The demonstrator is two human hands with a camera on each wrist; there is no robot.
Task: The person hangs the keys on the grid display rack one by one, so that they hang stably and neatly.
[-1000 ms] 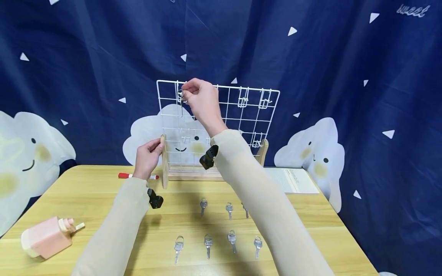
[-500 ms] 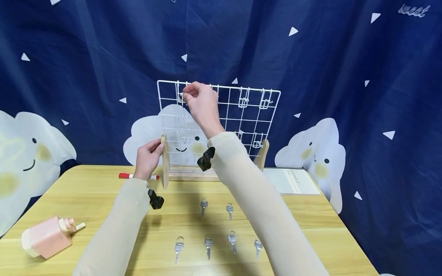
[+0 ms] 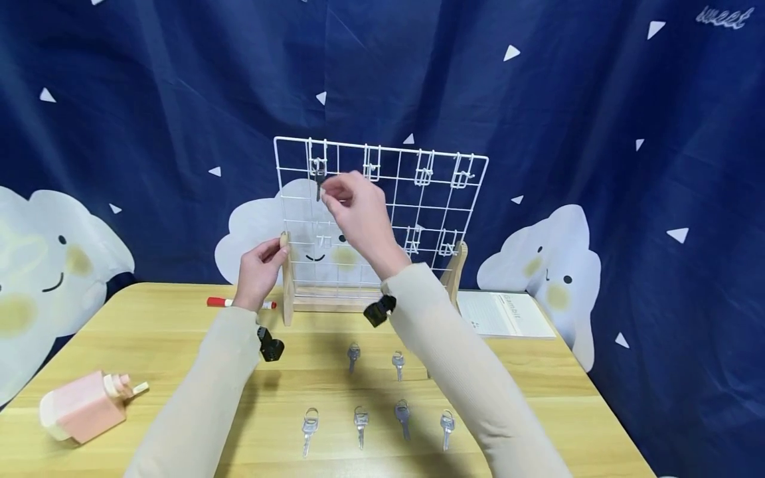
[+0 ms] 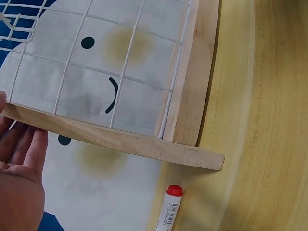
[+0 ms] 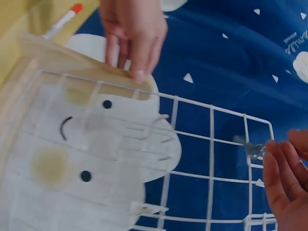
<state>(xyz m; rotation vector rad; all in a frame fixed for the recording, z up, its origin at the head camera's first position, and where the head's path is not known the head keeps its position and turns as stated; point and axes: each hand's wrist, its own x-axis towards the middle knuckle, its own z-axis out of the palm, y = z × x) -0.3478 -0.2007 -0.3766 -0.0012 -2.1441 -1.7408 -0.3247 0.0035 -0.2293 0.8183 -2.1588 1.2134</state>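
Note:
A key [image 3: 319, 179] hangs by its ring on the upper left hook of the white wire grid rack [image 3: 394, 207]. Just to the right of this key, my right hand [image 3: 362, 216] has its fingertips close to the blade, fingers loosely bent. In the right wrist view the key [image 5: 250, 148] is blurred beside the fingers [image 5: 275, 175]. My left hand [image 3: 258, 272] grips the top of the rack's left wooden post [image 3: 287, 285] between thumb and fingers. The left wrist view shows those fingers behind the post [image 4: 110, 137].
Several keys with rings lie on the table [image 3: 179, 345] in front of the rack, one of them this key [image 3: 309, 428]. A red-capped marker [image 3: 219, 302] lies behind my left wrist. A pink bottle [image 3: 84, 408] lies at left, a notepad [image 3: 520, 315] at right. More white hooks [image 3: 461, 178] sit on the grid.
My right hand has drawn down and slightly right from the upper left hook, leaving the key hanging there. My left hand has stayed on the post.

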